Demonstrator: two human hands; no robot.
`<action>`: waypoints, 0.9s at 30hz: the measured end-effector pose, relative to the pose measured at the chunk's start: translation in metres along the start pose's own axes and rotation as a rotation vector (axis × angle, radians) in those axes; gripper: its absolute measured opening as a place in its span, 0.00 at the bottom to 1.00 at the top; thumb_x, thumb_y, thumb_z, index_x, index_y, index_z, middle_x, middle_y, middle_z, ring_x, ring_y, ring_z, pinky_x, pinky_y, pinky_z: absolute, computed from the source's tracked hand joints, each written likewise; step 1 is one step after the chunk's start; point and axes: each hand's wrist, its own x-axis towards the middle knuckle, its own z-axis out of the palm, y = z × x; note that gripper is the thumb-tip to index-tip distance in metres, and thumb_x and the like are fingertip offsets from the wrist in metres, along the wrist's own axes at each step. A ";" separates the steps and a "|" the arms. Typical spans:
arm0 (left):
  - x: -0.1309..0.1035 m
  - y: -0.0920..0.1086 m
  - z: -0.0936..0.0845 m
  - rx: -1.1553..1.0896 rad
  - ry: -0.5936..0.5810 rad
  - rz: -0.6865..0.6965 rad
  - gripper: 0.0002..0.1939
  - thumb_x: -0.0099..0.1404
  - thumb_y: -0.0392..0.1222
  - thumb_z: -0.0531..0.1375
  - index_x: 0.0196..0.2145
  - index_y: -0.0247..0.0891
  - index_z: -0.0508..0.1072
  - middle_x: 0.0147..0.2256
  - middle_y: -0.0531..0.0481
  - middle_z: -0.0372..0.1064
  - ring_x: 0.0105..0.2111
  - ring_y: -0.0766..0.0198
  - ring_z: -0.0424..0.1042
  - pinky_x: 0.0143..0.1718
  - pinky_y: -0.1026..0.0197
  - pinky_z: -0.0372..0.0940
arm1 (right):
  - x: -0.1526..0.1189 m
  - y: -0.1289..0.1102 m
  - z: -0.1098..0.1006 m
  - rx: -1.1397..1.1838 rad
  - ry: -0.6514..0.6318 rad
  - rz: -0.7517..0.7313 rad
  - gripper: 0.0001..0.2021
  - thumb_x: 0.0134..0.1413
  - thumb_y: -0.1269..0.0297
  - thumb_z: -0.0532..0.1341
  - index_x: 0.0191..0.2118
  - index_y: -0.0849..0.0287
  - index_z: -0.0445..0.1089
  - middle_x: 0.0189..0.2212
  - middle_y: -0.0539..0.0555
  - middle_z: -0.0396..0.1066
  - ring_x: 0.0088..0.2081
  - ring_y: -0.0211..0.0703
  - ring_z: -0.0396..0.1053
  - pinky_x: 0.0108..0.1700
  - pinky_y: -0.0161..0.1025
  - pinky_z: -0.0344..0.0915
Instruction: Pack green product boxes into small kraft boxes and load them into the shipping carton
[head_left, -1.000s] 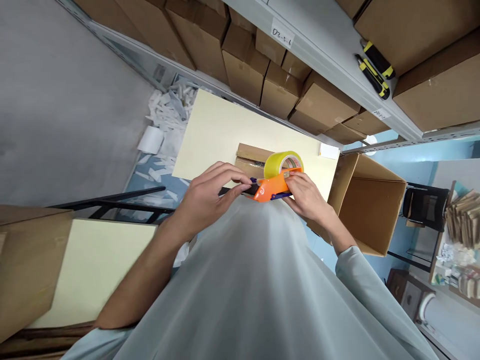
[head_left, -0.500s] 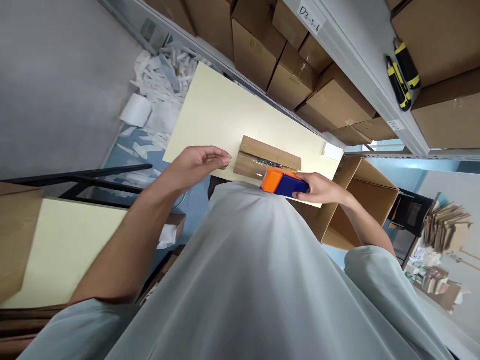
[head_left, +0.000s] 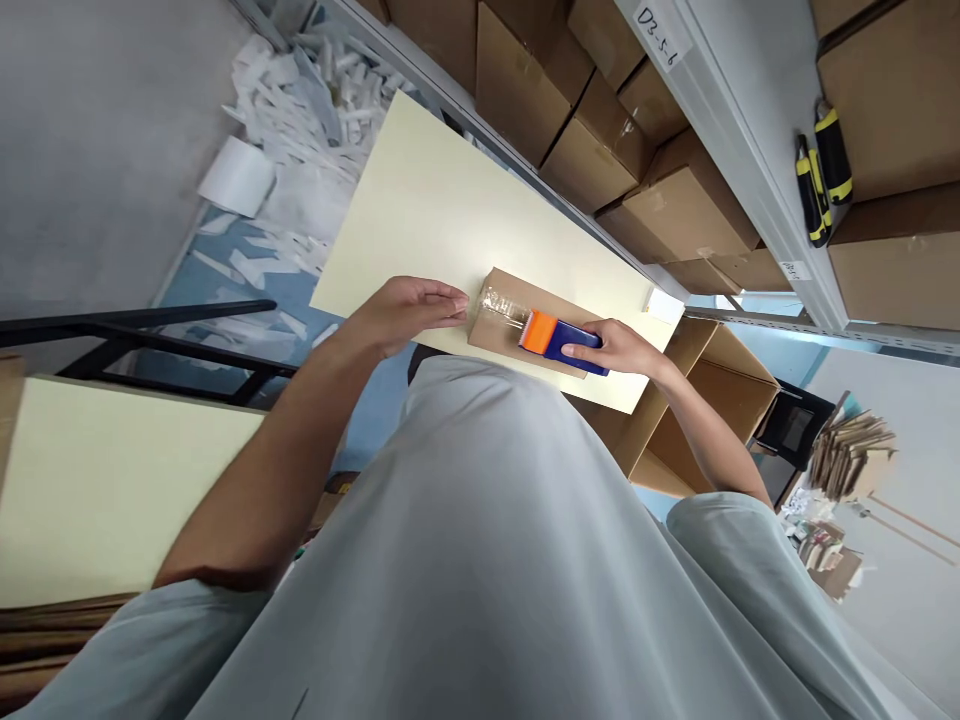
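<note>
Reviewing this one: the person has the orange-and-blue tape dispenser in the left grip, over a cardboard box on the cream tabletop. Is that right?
Not quite: the head view shows the orange-and-blue tape dispenser in the right grip, not the left grip. It is over a cardboard box on the cream tabletop.

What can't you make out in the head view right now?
In the head view:
Inside of the box: hidden by its top, clear tape and tape dispenser.
Tape dispenser's underside: hidden by its body and the right hand.
Whether the left hand touches the box: too close to tell.
Small shelf label: writing too small.
Upper carton: cut off by top edge.
</note>
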 end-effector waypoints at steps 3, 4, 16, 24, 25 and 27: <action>0.004 -0.001 -0.001 -0.032 -0.004 -0.042 0.22 0.48 0.52 0.83 0.36 0.38 0.84 0.40 0.41 0.85 0.50 0.43 0.86 0.63 0.35 0.78 | 0.009 0.002 0.002 0.012 -0.027 0.013 0.35 0.63 0.25 0.63 0.39 0.58 0.80 0.28 0.49 0.72 0.30 0.41 0.65 0.34 0.39 0.59; 0.004 -0.001 -0.001 -0.037 -0.002 -0.059 0.23 0.47 0.52 0.83 0.36 0.38 0.84 0.40 0.41 0.85 0.51 0.43 0.86 0.64 0.35 0.77 | 0.011 0.002 0.002 0.017 -0.034 0.015 0.35 0.63 0.25 0.63 0.40 0.58 0.80 0.29 0.50 0.73 0.30 0.41 0.66 0.35 0.40 0.59; 0.032 -0.006 -0.007 -0.024 0.028 -0.133 0.20 0.45 0.41 0.83 0.34 0.34 0.84 0.36 0.42 0.83 0.49 0.44 0.85 0.61 0.40 0.80 | 0.022 -0.025 0.006 -0.043 -0.012 0.162 0.29 0.69 0.32 0.63 0.43 0.58 0.78 0.30 0.50 0.73 0.33 0.41 0.68 0.39 0.38 0.60; 0.064 -0.027 -0.007 -0.018 -0.117 -0.213 0.27 0.35 0.45 0.87 0.30 0.35 0.82 0.35 0.42 0.82 0.48 0.45 0.84 0.61 0.40 0.79 | 0.028 -0.030 0.011 -0.101 -0.029 0.246 0.29 0.69 0.32 0.63 0.35 0.56 0.73 0.27 0.48 0.70 0.31 0.41 0.66 0.40 0.39 0.60; 0.066 -0.030 -0.005 -0.019 -0.146 -0.220 0.28 0.35 0.46 0.88 0.31 0.35 0.82 0.35 0.42 0.83 0.48 0.45 0.84 0.60 0.39 0.79 | 0.029 -0.030 0.011 -0.106 -0.033 0.247 0.29 0.69 0.32 0.63 0.34 0.56 0.72 0.27 0.48 0.69 0.31 0.41 0.66 0.40 0.39 0.60; 0.068 -0.035 -0.001 -0.025 -0.194 -0.232 0.31 0.34 0.50 0.88 0.33 0.35 0.83 0.36 0.41 0.83 0.49 0.45 0.84 0.59 0.40 0.79 | 0.031 -0.028 0.013 -0.127 -0.037 0.256 0.30 0.69 0.30 0.62 0.32 0.55 0.70 0.26 0.48 0.68 0.30 0.41 0.66 0.39 0.39 0.60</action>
